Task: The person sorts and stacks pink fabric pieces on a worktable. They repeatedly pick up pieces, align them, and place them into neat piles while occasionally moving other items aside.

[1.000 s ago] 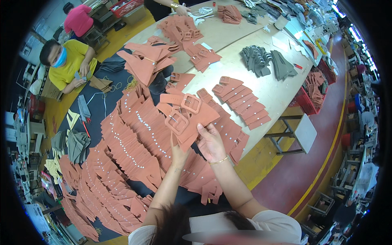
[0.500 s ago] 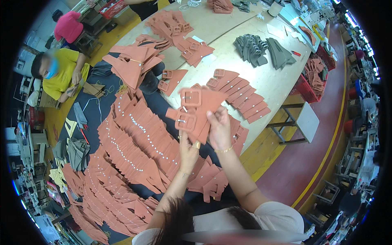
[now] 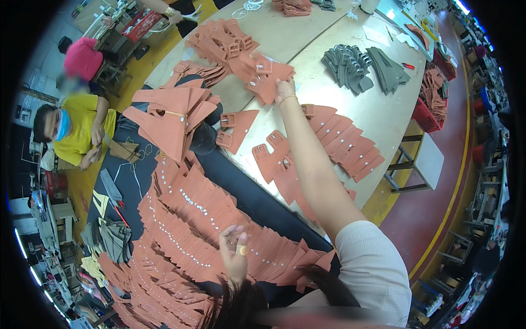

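My right hand (image 3: 285, 91) reaches far across the table, its fingers closed on the edge of a terracotta shoe-upper piece with buckles (image 3: 262, 77). That piece lies at or just above a pile of similar buckled pieces (image 3: 219, 41); contact with the pile is hard to judge. My left hand (image 3: 234, 251), a yellowish band on one finger, hovers near me over overlapping rows of terracotta pieces (image 3: 189, 219) with small white marks. Its fingers are loosely bent and apart, with nothing in them. Other buckled pieces (image 3: 235, 131) lie beside my right forearm.
Grey strap pieces (image 3: 348, 68) and dark green pieces (image 3: 386, 71) lie farther right, near a red pen (image 3: 408, 66). A bundle of terracotta pieces (image 3: 170, 118) rises at left centre. A white-topped stool (image 3: 427, 162) stands right of the table. A co-worker in yellow (image 3: 82, 129) sits left.
The buckled piece, held in both hands before me, has moved away toward the far pile in my right hand. My left hand has let go and drawn back toward me.
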Motion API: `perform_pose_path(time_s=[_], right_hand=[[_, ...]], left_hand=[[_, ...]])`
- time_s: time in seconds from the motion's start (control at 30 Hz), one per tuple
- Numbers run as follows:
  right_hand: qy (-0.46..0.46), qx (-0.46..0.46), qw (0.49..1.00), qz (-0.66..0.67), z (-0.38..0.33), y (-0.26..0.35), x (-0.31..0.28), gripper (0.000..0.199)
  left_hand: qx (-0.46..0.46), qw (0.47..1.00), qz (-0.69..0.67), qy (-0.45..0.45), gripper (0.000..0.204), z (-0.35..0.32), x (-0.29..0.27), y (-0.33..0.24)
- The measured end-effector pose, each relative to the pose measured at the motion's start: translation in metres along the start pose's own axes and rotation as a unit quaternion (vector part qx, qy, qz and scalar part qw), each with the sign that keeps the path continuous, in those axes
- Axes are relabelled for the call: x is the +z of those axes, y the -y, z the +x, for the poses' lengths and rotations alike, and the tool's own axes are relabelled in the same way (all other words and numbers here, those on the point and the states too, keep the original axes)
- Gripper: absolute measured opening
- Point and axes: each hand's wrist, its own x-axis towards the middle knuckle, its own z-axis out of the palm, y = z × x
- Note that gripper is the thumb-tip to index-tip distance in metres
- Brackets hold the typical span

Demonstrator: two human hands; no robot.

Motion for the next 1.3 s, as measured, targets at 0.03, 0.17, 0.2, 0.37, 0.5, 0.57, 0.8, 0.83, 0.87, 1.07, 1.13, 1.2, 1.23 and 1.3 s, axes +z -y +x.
perform_pose_path(time_s=[0.03,0.17,0.2,0.37,0.5,0.57,0.8,0.83,0.87,1.07,1.13,1.2,1.23,1.3], right_hand=[[-0.056,0.033,0.997,-0.034,0.017,-0.009,-0.010,0.048],[-0.098,-0.053,0.984,-0.138,0.045,-0.025,-0.028,0.038],[-0.108,-0.017,0.984,-0.141,0.043,-0.017,-0.027,0.035],[-0.141,0.044,0.976,-0.162,-0.024,0.044,-0.018,0.044],[0.036,0.082,0.990,-0.110,-0.121,0.109,-0.055,0.040],[0.039,0.109,0.990,-0.083,-0.164,0.134,-0.079,0.029],[-0.079,0.101,0.987,-0.101,-0.272,0.219,-0.183,0.023],[-0.113,0.093,0.984,-0.101,-0.285,0.226,-0.197,0.023],[-0.151,0.085,0.980,-0.099,-0.296,0.232,-0.208,0.023],[-0.184,0.111,0.962,-0.170,-0.341,0.248,-0.248,0.018],[-0.186,0.108,0.957,-0.197,-0.345,0.252,-0.254,0.017],[-0.192,0.098,0.950,-0.226,-0.345,0.257,-0.260,0.017],[-0.196,0.090,0.946,-0.243,-0.345,0.260,-0.264,0.018],[-0.209,0.080,0.939,-0.262,-0.341,0.264,-0.272,0.018]], left_hand=[[0.005,1.000,-0.008,-0.005,0.036,0.001,-0.007,0.005],[0.014,1.000,-0.003,-0.012,0.035,0.012,-0.024,0.027],[0.028,0.999,0.020,-0.010,0.035,0.015,-0.026,0.029],[-0.019,1.000,0.012,0.001,0.036,0.014,-0.024,0.023],[0.011,0.999,0.013,0.028,0.033,0.005,-0.008,0.010],[-0.006,0.999,0.023,0.026,0.031,-0.001,0.000,0.002],[0.061,0.986,0.118,0.097,0.025,0.022,0.031,-0.022],[0.052,0.986,0.116,0.107,0.024,0.042,0.039,-0.022],[0.058,0.985,0.111,0.116,0.025,0.069,0.049,-0.022],[0.300,0.854,0.414,0.100,0.039,0.250,0.129,-0.006],[0.344,0.811,0.471,0.049,0.043,0.306,0.150,0.005],[0.282,0.858,0.430,-0.006,0.050,0.353,0.162,0.018],[0.265,0.872,0.409,-0.034,0.053,0.377,0.167,0.022],[0.176,0.906,0.380,-0.061,0.056,0.417,0.171,0.029]])
